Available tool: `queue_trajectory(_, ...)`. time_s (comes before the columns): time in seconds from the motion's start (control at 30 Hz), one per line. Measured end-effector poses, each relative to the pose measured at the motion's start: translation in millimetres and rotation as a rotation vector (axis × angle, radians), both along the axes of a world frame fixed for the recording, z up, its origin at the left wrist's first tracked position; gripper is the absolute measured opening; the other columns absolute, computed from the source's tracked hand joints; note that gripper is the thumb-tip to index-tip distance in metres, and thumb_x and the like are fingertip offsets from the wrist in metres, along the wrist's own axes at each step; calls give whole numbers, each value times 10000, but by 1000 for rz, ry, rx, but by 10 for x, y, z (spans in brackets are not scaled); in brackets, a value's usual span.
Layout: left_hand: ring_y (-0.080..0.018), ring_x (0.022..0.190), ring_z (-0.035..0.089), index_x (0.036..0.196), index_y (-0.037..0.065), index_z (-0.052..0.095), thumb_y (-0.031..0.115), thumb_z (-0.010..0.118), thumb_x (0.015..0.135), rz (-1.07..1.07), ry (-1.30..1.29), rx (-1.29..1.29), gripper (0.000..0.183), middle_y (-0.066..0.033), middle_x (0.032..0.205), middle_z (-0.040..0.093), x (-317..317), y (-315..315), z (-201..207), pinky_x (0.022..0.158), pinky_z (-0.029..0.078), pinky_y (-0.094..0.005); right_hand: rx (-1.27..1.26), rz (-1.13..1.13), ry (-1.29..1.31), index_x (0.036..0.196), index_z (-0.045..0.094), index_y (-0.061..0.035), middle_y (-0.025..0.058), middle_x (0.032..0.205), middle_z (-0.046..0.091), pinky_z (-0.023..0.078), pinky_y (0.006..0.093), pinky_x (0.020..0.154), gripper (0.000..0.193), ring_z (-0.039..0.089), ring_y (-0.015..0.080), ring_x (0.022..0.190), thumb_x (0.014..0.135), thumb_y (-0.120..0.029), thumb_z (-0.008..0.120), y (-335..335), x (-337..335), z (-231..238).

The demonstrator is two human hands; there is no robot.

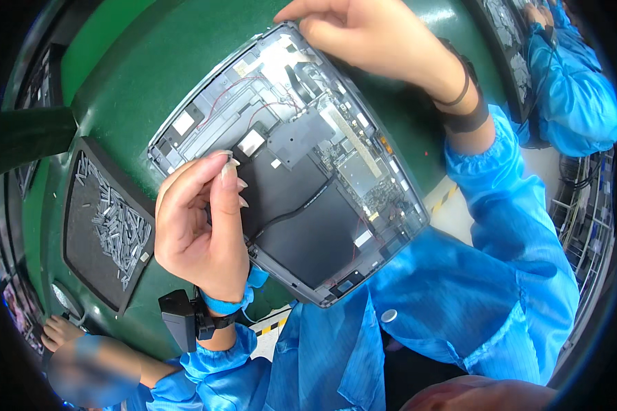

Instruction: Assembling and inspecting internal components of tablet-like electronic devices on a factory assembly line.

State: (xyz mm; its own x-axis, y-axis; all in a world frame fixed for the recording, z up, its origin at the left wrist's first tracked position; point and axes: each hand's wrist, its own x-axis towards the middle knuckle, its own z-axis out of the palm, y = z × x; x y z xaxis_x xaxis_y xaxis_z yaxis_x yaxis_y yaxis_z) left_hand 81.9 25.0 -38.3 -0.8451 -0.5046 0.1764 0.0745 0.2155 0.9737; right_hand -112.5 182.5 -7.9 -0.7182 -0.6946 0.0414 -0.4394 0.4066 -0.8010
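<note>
An opened tablet point(295, 205) lies tilted before me, its inside facing up, with a dark battery, a circuit board and thin red and black wires. Above its left part, my left hand point(202, 222) is closed in a pinch, thumb against index finger. A tiny dark thing may show at those fingertips, too small to name. At the tablet's far corner, my right hand point(363, 38) has bent fingers on the frame's edge and appears to hold it; part of its grip is hidden.
A dark tray point(86, 233) of several small grey strips sits on the green table point(127, 103) at left. Another person's hand point(62, 333) is at lower left. At upper right are a co-worker's blue sleeve point(576, 103) and a dark tray point(504, 41) of grey parts.
</note>
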Motion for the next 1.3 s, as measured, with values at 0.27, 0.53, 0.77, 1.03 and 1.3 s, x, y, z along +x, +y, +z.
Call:
queue_trajectory(0.27,-129,725,620,1020,-49,631,-87,628,848,-2,-13,-23,175,-144,988,617,-20,-12,3,573,519,-218,34,35,636,720,575,25,197,697,591,511,450,661,134,615,386,717,721,-107,603,-85,20,-263)
queue_trajectory(0.53,-118,730,617,1013,-46,642,-88,632,847,31,-14,-10,171,-140,991,623,0,10,10,576,524,-221,-61,60,537,865,669,33,200,682,617,520,405,654,220,634,352,675,722,-120,600,-75,-33,-282)
queue_trajectory(0.77,-129,748,625,1045,-67,633,-33,623,879,-8,29,-50,169,-138,963,650,-28,11,19,588,509,-209,-18,-1,326,881,658,33,160,635,593,480,352,568,235,613,276,597,730,-141,613,-74,-19,-256)
queue_trajectory(1.03,-110,747,624,1000,-31,663,-74,664,831,-20,1,-40,174,-125,966,653,-11,-34,2,626,520,-217,36,24,300,880,652,24,172,661,605,496,384,607,228,625,312,638,723,-133,602,-92,-18,-202)
queue_trajectory(1.3,-120,783,639,1055,-41,624,-73,664,834,-16,4,56,227,-122,979,662,2,-32,13,674,530,-220,-36,88,446,944,658,12,143,650,607,490,353,594,264,612,257,610,749,-159,611,-110,-54,-344)
